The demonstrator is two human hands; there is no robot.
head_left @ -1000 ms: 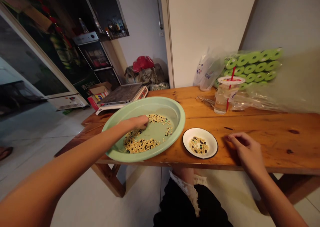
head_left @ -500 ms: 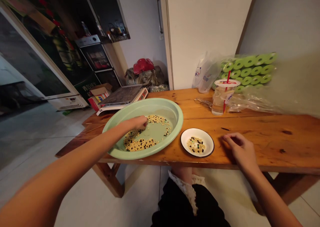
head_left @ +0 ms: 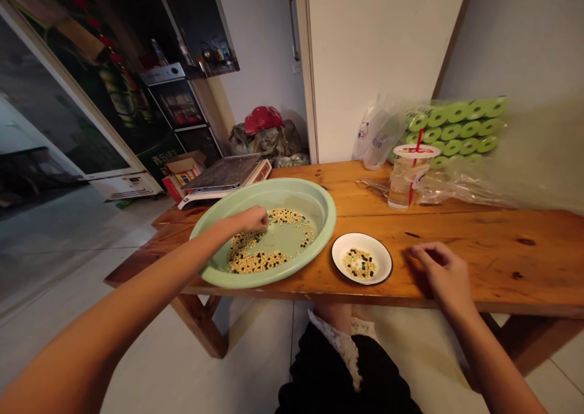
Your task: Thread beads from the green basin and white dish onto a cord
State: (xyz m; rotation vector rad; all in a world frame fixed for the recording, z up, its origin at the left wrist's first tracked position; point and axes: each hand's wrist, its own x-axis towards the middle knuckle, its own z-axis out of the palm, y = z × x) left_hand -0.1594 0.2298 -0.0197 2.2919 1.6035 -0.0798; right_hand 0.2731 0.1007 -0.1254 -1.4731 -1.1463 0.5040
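Observation:
Inside the pale green basin (head_left: 325, 234), my left hand (head_left: 254, 218) is closed, its fingers curled down by the beans. Whatever those fingers hold, if anything, is hidden. Yellow and black beans (head_left: 260, 262) lie around the basin floor, with a bare patch in the middle. A white dark-rimmed dish (head_left: 382, 249) stands to the basin's right and contains yellow, black and a few green pieces (head_left: 359, 264). Right of this dish, my right hand (head_left: 444, 274) rests on the wooden table with thumb and fingertips together; I cannot make out anything between them.
Behind the basin sits a flat-topped scale (head_left: 228, 173) beside an opened box (head_left: 185, 171). A lidded cup (head_left: 401, 179) with a red straw stands at the back right. Near it are a plastic bag (head_left: 376, 137) and a pack of green rolls (head_left: 456, 128).
My left hand has shifted only slightly among the beans and stays closed. My right hand keeps its place on the table. The whole view has moved by a few pixels.

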